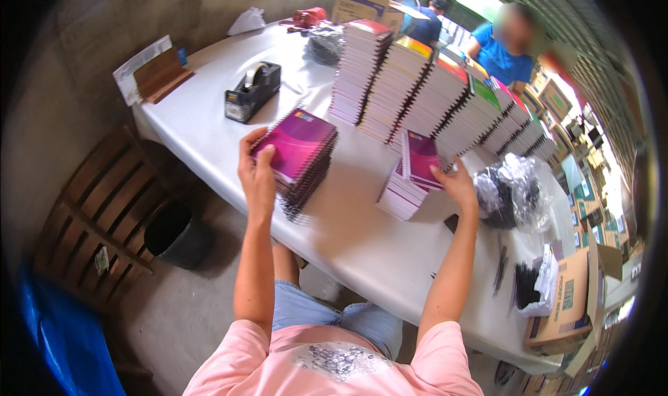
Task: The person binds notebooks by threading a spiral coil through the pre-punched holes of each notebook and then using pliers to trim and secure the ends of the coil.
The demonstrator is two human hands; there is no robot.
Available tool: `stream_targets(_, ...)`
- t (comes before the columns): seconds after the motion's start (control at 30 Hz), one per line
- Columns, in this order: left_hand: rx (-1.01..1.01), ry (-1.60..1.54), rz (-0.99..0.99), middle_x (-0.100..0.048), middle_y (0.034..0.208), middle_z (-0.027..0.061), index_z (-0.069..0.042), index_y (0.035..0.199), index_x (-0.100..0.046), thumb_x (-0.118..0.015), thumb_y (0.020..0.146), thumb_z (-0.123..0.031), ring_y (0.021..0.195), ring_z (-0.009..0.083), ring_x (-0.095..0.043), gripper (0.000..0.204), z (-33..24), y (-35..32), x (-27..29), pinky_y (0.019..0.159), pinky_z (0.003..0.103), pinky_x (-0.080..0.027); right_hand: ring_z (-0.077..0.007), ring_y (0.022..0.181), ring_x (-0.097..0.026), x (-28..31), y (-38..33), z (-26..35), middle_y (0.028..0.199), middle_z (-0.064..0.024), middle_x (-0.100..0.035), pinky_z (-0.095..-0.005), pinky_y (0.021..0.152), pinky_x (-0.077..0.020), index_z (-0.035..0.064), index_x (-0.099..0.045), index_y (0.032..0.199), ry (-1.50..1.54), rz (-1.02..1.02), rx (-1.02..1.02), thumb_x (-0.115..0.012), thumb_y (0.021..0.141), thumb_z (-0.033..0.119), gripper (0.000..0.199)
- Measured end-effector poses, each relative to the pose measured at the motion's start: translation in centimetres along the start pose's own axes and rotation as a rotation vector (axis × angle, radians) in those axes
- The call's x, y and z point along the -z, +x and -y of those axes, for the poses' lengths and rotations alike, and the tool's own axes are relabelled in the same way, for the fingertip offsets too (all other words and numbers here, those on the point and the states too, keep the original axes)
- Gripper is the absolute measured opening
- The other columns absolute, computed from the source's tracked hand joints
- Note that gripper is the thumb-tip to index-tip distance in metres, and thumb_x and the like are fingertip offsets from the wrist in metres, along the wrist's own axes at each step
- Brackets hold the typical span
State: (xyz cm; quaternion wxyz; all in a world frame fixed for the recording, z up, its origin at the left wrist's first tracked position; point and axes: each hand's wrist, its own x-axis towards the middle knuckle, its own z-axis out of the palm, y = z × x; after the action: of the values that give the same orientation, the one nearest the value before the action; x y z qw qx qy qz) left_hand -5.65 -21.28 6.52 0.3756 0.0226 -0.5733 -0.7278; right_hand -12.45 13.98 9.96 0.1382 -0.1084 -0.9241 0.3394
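My left hand (257, 170) grips the left edge of a stack of purple spiral notebooks (299, 142), thumb on the top cover and black coils facing right. My right hand (457, 186) has its thumb at the lower right corner of another purple notebook (421, 156), fingers partly hidden beside it. That notebook lies askew on a smaller stack of notebooks (402, 194) with white page edges outward. Beyond both hands rises a row of tall spiral notebook stacks (396, 79) with red, yellow, orange and green covers.
A black tape dispenser (253, 92) stands on the white table (362, 250) at the left. Crumpled clear plastic (518, 191), black coils (527, 284) and a cardboard box (560, 302) sit at the right. A black bin (177, 236) is on the floor. A person in blue (504, 55) is across the table.
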Motion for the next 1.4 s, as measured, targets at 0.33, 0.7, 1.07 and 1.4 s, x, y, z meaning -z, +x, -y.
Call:
stream_targets(0.33, -0.595, 0.471, -0.321, -0.048, 0.121, 0.0142, 0.003, 0.119, -0.048, -0.054, 0.090, -0.012, 0.116, 0.0236, -0.046, 0.033, -5.7, -1.8, -0.9, 0.103, 0.038, -0.031, -0.0283, 0.074, -0.066, 1.6, -3.7, 3.5, 0.083, -0.0135, -0.068, -0.0372, 0.066, -0.0492, 0.0093, -0.049, 0.128, -0.205, -0.230, 0.092, -0.077, 0.070, 0.024, 0.065)
stream_targets(0.7, -0.670, 0.299, 0.415, -0.059, 0.109, 0.0167, 0.000, 0.106, -0.058, -0.063, 0.079, -0.010, 0.112, 0.0366, -0.052, 0.030, -5.5, -9.8, -12.2, 0.095, 0.043, -0.040, -0.0122, 0.074, -0.062, 4.6, -3.3, 0.2, 0.083, -0.0106, -0.068, -0.0222, 0.067, -0.0475, -0.0030, -0.062, 0.108, 0.787, -0.253, 0.154, -0.067, 0.082, 0.007, 0.028)
stream_targets(1.07, -0.562, 0.473, 0.520, -0.057, 0.111, 0.0146, -0.003, 0.109, -0.057, -0.062, 0.077, -0.003, 0.117, 0.0364, -0.048, 0.032, -2.2, -10.3, -13.8, 0.095, 0.042, -0.040, -0.0267, 0.087, -0.065, 1.5, -1.2, 1.7, 0.086, -0.0111, -0.068, -0.0456, 0.082, -0.0412, 0.0047, -0.066, 0.090, -0.331, -0.222, 0.229, -0.069, 0.078, 0.022, 0.021)
stream_targets(1.4, -0.615, 0.851, 0.833, -0.052, 0.123, 0.0056, -0.014, 0.127, -0.052, -0.061, 0.076, -0.044, 0.131, 0.0283, -0.033, 0.060, -0.7, -16.8, -13.4, 0.104, 0.062, 0.000, -0.0350, 0.077, -0.064, 1.8, -15.2, -4.7, 0.083, -0.0153, -0.066, -0.0423, 0.069, -0.0514, 0.0092, -0.059, 0.103, 0.255, 0.155, 0.394, -0.056, 0.075, 0.001, 0.029)
